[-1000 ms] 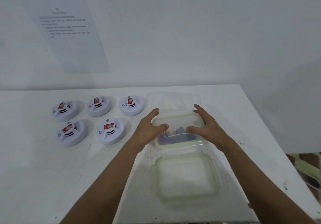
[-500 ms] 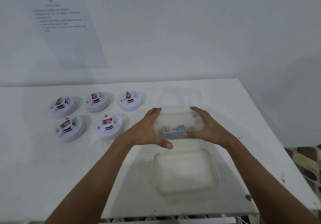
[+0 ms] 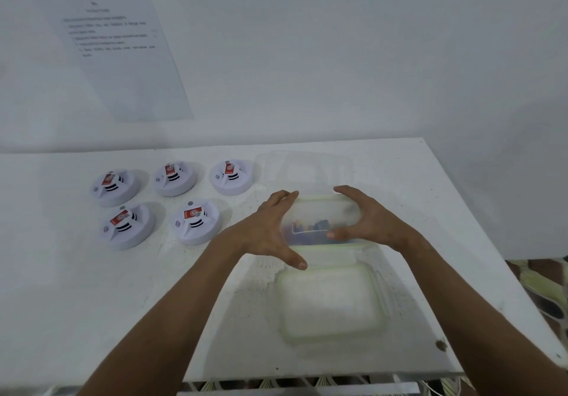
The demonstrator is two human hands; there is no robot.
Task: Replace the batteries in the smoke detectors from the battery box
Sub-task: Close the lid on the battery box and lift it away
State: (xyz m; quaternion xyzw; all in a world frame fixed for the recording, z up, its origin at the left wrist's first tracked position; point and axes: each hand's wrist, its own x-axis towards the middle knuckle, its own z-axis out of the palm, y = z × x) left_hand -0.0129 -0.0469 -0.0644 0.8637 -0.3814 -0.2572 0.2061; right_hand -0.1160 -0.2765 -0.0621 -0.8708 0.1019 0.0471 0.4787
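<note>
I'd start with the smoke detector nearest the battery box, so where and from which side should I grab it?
Take that smoke detector by its round rim, coming down from above with the grip spanning opposite sides. It lies flat on the table, a low disc, and its neighbours stand apart, so the rim looks free. The left hand, beside the battery box, is closest.

— What's beyond the left hand [image 3: 261, 232]?
— A plain white wall [image 3: 338, 57]. A printed sheet of paper [image 3: 123, 57] hangs on it, up and to that hand's left, the print too blurred to read.
— And underneath?
— A white table [image 3: 61, 288], scuffed and speckled, with a dark chip [image 3: 441, 345] nearer us than the right hand [image 3: 375, 223]. Off to that hand's right, below the tabletop, there's green patterned cloth [image 3: 538, 285]. The light is soft and even.
</note>
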